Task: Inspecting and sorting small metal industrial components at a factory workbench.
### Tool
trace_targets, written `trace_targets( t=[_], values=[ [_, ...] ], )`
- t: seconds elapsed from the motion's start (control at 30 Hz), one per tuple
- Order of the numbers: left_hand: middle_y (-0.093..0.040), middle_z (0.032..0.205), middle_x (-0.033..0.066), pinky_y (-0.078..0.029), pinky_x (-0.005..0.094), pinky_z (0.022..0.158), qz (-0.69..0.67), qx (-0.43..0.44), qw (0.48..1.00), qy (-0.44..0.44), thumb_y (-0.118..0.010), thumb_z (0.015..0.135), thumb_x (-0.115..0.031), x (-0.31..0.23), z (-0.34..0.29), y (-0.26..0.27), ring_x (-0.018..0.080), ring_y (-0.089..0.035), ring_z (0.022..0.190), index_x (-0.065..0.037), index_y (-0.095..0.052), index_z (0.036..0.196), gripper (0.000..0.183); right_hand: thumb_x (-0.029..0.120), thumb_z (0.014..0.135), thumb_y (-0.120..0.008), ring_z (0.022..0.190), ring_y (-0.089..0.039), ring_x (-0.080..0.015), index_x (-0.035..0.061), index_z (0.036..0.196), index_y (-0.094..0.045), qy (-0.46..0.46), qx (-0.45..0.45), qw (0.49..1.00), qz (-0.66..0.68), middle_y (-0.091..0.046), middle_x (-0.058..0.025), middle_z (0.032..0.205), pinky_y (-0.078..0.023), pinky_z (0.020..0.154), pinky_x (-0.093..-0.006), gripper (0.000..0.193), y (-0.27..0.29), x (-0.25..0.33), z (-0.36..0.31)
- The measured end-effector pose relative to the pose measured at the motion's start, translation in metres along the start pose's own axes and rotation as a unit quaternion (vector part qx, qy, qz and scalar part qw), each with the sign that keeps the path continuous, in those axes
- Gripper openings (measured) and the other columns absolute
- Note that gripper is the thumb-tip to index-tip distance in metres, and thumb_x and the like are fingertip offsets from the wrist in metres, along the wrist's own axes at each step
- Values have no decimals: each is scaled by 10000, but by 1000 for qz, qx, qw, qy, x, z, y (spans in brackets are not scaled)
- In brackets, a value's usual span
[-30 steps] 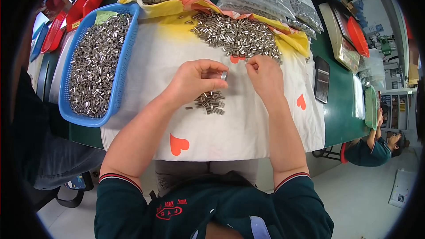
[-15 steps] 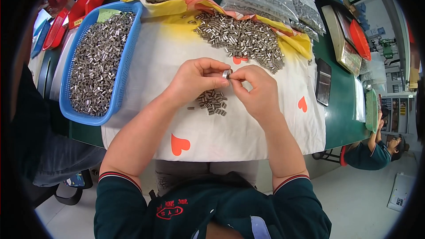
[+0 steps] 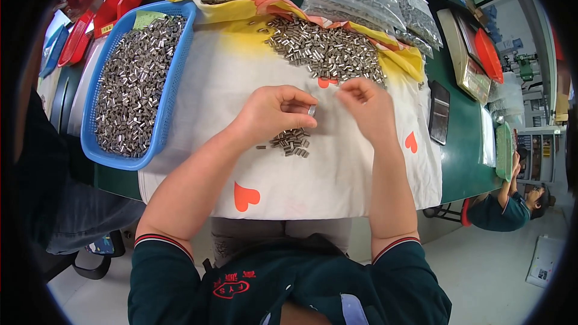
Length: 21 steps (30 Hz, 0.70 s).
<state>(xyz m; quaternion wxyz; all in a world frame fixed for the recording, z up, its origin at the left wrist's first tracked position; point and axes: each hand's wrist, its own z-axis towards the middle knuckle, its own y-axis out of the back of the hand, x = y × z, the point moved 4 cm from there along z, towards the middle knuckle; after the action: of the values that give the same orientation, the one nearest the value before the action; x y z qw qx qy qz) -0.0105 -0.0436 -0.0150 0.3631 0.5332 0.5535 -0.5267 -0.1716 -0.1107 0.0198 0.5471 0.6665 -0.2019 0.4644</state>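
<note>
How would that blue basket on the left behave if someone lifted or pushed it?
The blue basket would probably feel heavy, being filled with small metal pieces. It seems unlikely to tip when pushed, since it looks low and broad. Its contents might slide or spill if it were tilted, as they appear to lie loose.

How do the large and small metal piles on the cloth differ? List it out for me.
Size: the large pile spreads wide; the small pile is a compact cluster of far fewer pieces.
Place: the large pile lies at the far side by the yellow border; the small pile lies closer in, partly hidden by the left hand.
Shared: both are loose, short, silvery pieces on the white cloth.
</note>
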Motion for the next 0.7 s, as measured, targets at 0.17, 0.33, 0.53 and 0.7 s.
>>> trace_targets(
  t=[0.17,0.33,0.53,0.7],
  values=[
    [-605,826,34,-485,207,702,11,8,1000,11,-679,714,-14,1,1,-3,67,-559,759,30,-587,978,283,144,737,-618,626,-576,-226,21,752,-588,31,-102,964,-244,-599,-95,669,-456,595,-331,128,-3,-8,11],
    [-606,856,39,-483,206,703,-8,-12,1000,2,-663,724,-3,1,1,1,72,-567,762,24,-583,989,278,149,728,-619,642,-568,-263,21,725,-575,91,-102,945,-298,-599,-107,708,-451,613,-361,135,-10,-12,14],
    [-615,886,60,-485,214,711,-87,-6,996,-29,-640,741,10,-4,2,5,94,-590,795,33,-554,1032,304,50,724,-609,666,-553,-117,17,773,-598,26,7,998,51,-605,-40,754,-441,648,-250,60,-11,14,-10],
    [-616,881,59,-485,215,713,-85,3,996,-27,-641,739,12,-5,1,4,94,-588,788,34,-551,1041,316,42,707,-616,652,-553,-126,17,773,-596,99,47,993,48,-599,-52,742,-452,649,-262,74,-17,26,-17]
  ],
)
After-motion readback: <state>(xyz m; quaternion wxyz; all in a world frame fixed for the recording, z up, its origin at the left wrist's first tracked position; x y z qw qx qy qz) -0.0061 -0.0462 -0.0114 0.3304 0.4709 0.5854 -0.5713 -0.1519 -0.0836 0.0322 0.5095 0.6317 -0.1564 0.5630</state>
